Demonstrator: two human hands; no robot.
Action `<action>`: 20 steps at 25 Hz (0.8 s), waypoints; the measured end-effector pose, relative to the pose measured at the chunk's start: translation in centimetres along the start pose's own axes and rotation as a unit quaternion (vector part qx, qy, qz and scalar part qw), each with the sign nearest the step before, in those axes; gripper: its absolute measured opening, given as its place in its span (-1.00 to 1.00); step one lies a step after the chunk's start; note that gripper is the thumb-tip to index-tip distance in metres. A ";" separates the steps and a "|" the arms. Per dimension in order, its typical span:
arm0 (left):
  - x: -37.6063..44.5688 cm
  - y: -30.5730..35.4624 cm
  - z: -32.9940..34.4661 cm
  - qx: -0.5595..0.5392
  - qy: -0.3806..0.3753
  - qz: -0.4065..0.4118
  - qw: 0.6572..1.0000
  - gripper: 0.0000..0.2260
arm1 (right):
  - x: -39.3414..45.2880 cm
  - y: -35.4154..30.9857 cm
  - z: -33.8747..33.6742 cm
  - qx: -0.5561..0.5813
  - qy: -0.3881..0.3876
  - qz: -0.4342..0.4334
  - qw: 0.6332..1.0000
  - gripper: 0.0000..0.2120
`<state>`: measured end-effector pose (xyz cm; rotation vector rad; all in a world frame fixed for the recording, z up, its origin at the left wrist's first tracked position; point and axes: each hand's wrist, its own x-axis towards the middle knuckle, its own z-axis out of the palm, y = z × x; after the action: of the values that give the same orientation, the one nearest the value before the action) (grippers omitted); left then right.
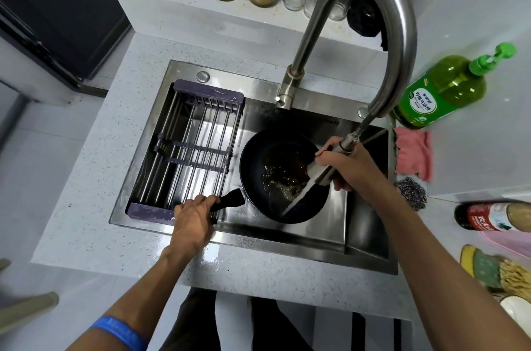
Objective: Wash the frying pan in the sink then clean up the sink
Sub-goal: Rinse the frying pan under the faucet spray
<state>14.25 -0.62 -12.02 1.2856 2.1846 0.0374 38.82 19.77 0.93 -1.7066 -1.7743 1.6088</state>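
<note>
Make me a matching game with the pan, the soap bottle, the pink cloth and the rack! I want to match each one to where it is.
Things:
1. frying pan
2. green soap bottle
3. pink cloth
4. drying rack

Places:
A. across the left part of the sink
B. on the counter right of the sink, just in front of the soap
C. in the sink, under the water spray
D. at the back right, by the wall

Pairs: 1-C, 2-D, 3-B, 4-A
</note>
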 end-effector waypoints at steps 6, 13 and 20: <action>0.0 0.0 0.0 0.000 0.000 0.004 1.000 -0.50 | 0.7 -2.0 5.5 0.077 -0.024 -0.059 0.995 -0.91; 0.1 0.0 0.1 0.001 -0.006 -0.005 1.000 -0.52 | 2.6 -1.4 2.4 -0.043 0.104 -0.068 0.991 -0.95; 0.0 0.0 0.0 -0.003 0.001 0.003 1.000 -0.53 | 2.7 -1.2 2.8 -0.029 0.100 -0.062 0.993 -0.95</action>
<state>14.28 -0.66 -12.00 1.2902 2.1813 0.0474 35.17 20.78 -0.60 -1.6784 -1.8060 1.2993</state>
